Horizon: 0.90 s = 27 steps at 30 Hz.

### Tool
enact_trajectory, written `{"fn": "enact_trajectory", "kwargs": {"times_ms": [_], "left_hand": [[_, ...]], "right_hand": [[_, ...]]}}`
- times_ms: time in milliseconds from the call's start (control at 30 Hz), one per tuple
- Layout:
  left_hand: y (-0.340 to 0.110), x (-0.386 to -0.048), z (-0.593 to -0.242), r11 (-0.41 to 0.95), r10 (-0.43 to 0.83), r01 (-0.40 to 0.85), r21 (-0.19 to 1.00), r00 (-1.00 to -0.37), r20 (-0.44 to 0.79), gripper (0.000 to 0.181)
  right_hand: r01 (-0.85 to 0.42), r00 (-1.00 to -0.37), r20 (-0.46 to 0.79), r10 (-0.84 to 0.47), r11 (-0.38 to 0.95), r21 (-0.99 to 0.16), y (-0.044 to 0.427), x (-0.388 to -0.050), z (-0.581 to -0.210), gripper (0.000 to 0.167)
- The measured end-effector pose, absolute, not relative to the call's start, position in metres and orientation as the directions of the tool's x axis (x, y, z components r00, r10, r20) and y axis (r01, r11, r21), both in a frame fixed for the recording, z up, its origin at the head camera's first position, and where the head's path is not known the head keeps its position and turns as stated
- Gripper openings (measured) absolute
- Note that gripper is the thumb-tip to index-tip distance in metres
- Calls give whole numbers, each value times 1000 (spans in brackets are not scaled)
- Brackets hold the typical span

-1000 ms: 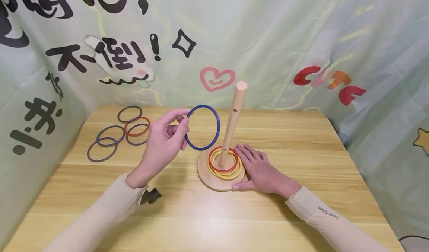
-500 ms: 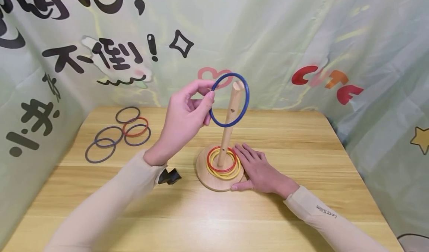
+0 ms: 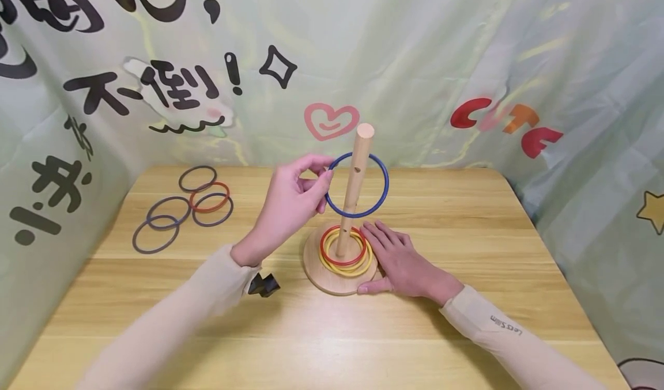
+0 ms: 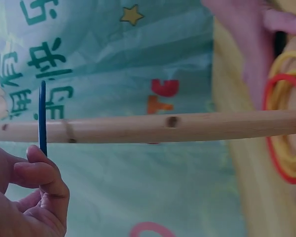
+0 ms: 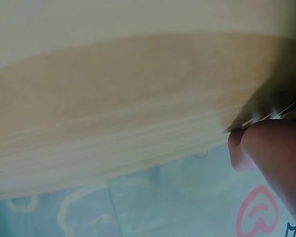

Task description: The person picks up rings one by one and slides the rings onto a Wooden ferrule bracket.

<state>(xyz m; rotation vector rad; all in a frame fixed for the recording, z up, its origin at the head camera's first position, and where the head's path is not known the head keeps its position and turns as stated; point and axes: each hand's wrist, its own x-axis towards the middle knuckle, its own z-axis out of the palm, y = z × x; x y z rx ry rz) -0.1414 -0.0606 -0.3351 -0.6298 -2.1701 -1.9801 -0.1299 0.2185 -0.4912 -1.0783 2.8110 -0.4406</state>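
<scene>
Between thumb and fingers, my left hand [image 3: 295,197] pinches the left side of a blue ring [image 3: 386,191]. That ring encircles the upper part of an upright wooden peg [image 3: 354,185], below its top end; the left wrist view shows the ring [image 4: 42,113] crossing the peg [image 4: 212,127]. A round wooden base [image 3: 321,272] carries the peg. Around the peg's foot lie a red ring [image 3: 323,250] and several yellow rings [image 3: 358,273]. My right hand [image 3: 402,263] rests at the base's right edge, fingers extended and thumb along the front.
Left on the wooden table [image 3: 441,332] lie several overlapping rings: a red ring [image 3: 210,209] and dark bluish rings [image 3: 155,252]. A printed curtain [image 3: 415,61] hangs behind the table and along its sides. A black device [image 3: 264,285] sits at the left wrist.
My left hand carried the blue ring right and up to the peg's top, then down, so the ring now surrounds the peg. My right hand stays at the base.
</scene>
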Motion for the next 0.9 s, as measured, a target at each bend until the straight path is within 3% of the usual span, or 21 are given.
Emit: {"fn": "enact_trajectory", "kwargs": {"times_ms": [333,900], "left_hand": [[-63,-134,-380,186,244,267,946,-945,219,21],[-70,-135,-453,325,314,160,932,-948,53,23]], "right_hand": [[-661,-733,47,-678,695,-282,219,-131,-492,124],[-658,-736,46,-676,697,-286,217,-130,-492,128]]}}
